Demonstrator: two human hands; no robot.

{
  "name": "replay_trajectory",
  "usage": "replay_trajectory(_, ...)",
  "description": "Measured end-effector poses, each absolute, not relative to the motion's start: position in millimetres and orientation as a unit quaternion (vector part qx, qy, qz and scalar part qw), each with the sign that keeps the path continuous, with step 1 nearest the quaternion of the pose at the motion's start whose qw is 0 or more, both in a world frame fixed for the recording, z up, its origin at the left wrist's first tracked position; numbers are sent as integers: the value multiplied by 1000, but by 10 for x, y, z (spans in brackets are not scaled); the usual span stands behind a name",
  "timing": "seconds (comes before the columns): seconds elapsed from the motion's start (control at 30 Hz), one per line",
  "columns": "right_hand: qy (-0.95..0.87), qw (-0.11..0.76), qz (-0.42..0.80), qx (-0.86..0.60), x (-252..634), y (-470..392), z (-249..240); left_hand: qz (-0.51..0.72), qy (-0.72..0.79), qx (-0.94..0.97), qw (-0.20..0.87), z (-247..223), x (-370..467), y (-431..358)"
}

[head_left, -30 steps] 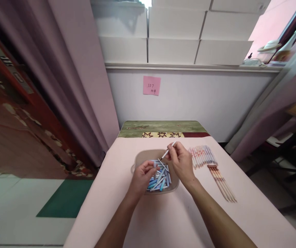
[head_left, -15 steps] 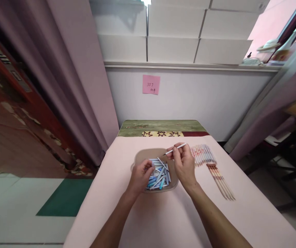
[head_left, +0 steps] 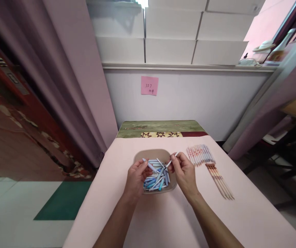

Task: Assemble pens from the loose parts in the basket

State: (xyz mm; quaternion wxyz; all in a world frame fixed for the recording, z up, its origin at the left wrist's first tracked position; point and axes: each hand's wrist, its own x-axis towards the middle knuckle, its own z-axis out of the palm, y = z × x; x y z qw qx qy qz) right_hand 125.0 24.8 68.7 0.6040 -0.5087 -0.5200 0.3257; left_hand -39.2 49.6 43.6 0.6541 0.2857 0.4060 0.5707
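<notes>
My left hand [head_left: 135, 177] pinches a pale lavender-blue pen barrel [head_left: 150, 166], tilted over the left part of a beige plastic bin [head_left: 173, 185]. My right hand [head_left: 186, 174] grips a thin white pen refill [head_left: 172, 160] between thumb and fingers. Its dark tip points down and left, towards the barrel's lower end, above the bin; whether the two touch I cannot tell. Inside the bin lies a jumble of blue and lavender pen barrels and white refills [head_left: 160, 181]. Some of my fingertips are hidden behind the thumbs.
To the right lie a row of clear pens [head_left: 201, 155] and, below it, several wooden-looking sticks with brown ends [head_left: 220, 182]. A pale pink cloth [head_left: 158, 224] covers the table. Behind stands a wall with a pink note [head_left: 149, 85]; a curtain [head_left: 70, 69] hangs at left.
My left hand has brought up the lavender-blue barrel from the bin. My right hand has lowered the refill, turning its tip further down and towards the barrel.
</notes>
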Motion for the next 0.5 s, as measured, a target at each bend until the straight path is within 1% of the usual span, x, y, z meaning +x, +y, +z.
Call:
replay_trajectory(0.1, -477, 636, 365, -484, 1220, 182, 677, 565, 378, 164, 715, 494, -356, 449)
replay_trajectory(0.23, -440, 679, 366, -459, 1158, 50, 759, 534, 351, 28, 768, 607, -303, 375)
replay_trajectory(0.37, -463, 690, 331, -447, 1107, -90, 825, 508, 311, -2, 803, 675, -258, 319)
replay_trajectory(0.5, -497, 683, 297, -445, 1071, -184, 812, 511, 315, 2, 800, 659, -220, 297)
